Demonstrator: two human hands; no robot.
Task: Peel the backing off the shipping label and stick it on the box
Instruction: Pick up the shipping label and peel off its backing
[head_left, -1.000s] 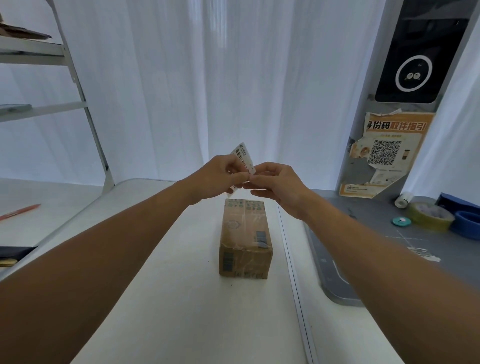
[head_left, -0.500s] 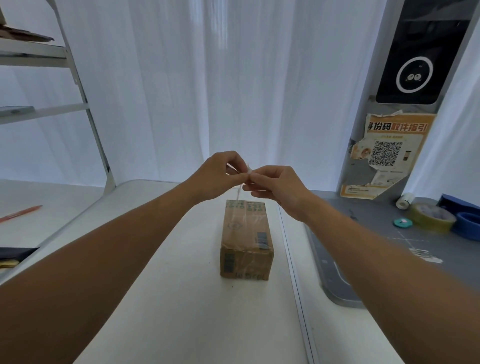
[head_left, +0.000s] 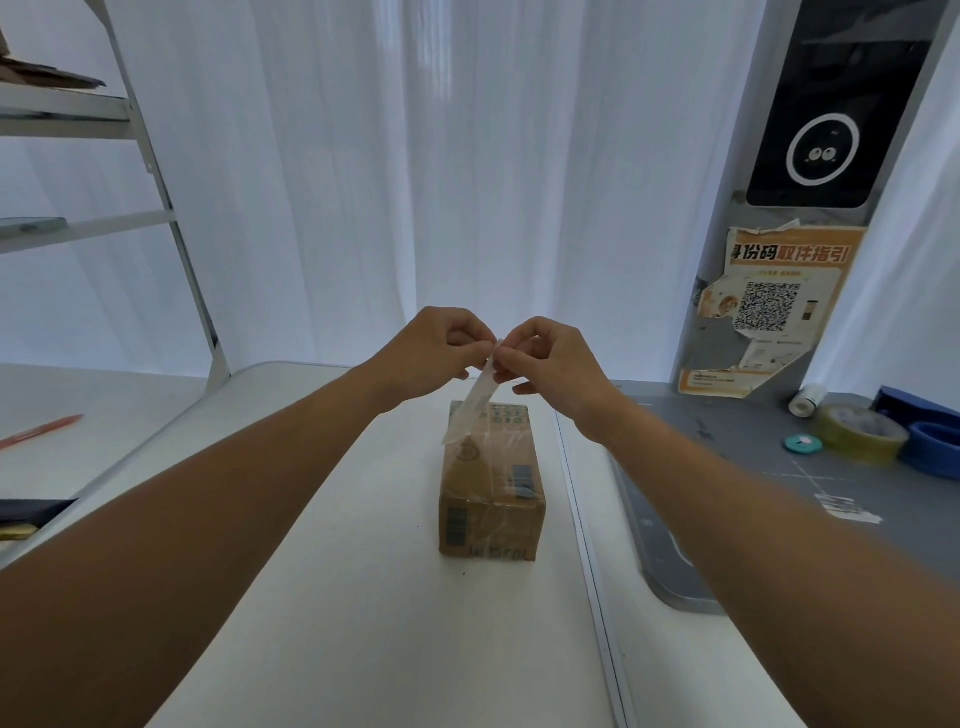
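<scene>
A small brown cardboard box (head_left: 491, 480), taped over and printed with barcodes, lies on the white table (head_left: 363, 597) straight ahead. Above its far end I hold the shipping label (head_left: 470, 408), a thin white strip seen nearly edge-on, hanging down towards the box top. My left hand (head_left: 431, 358) and my right hand (head_left: 550, 361) meet at the strip's upper end, and the fingertips of both pinch it there. Whether the backing has separated from the label cannot be made out.
A grey cutting mat (head_left: 753, 483) lies to the right with tape rolls (head_left: 860, 434), a blue tape dispenser (head_left: 930, 441) and a small teal disc (head_left: 802, 443). A metal shelf rack (head_left: 156, 208) stands at the left, a red pen (head_left: 41, 431) beside it. White curtains hang behind.
The label was upright above my fingers with its print showing. It has swung down and now hangs below my hands over the box. Both hands moved slightly right and kept their pinch.
</scene>
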